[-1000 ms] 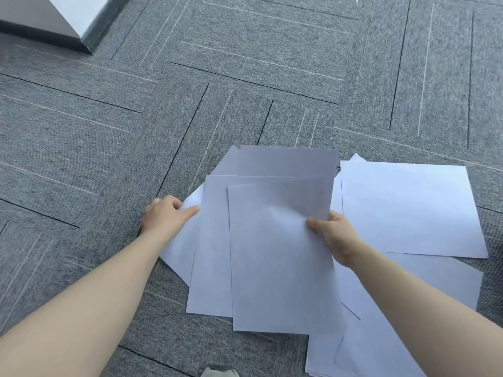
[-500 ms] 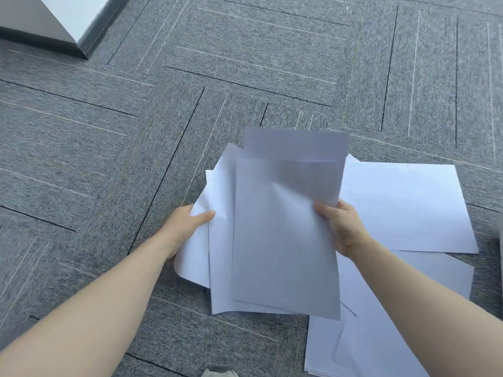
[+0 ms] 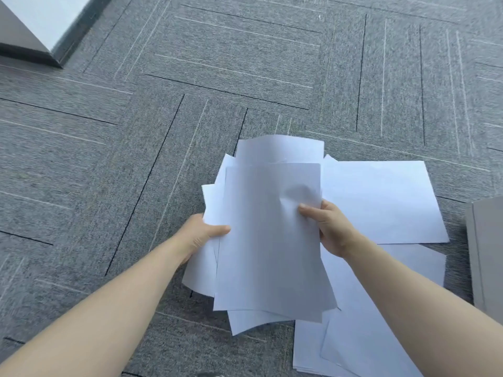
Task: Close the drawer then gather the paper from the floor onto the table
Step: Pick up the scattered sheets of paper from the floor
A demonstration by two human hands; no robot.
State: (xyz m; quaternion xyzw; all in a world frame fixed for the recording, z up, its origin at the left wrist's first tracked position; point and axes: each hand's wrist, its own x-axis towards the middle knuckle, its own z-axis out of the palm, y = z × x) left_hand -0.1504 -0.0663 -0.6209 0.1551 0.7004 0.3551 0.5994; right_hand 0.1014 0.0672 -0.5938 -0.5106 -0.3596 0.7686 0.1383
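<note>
A loose stack of white paper sheets [image 3: 269, 235] is lifted off the grey carpet, held between both hands. My left hand [image 3: 200, 236] grips its left edge, thumb on top. My right hand [image 3: 328, 225] pinches the right edge, thumb pressing a crease into the top sheet. More white sheets [image 3: 381, 202] lie flat on the floor to the right, and others [image 3: 353, 346] lie under my right forearm. No drawer or table top is in view.
Grey patterned carpet tiles [image 3: 217, 77] cover the floor. A grey and white furniture corner [image 3: 32, 31] stands at the top left. A grey panel edge [image 3: 487, 254] enters at the right, beside the floor sheets.
Both hands have drawn the spread sheets together into one stack and raised it off the carpet. The left hand moved right, closing onto the stack's left edge.
</note>
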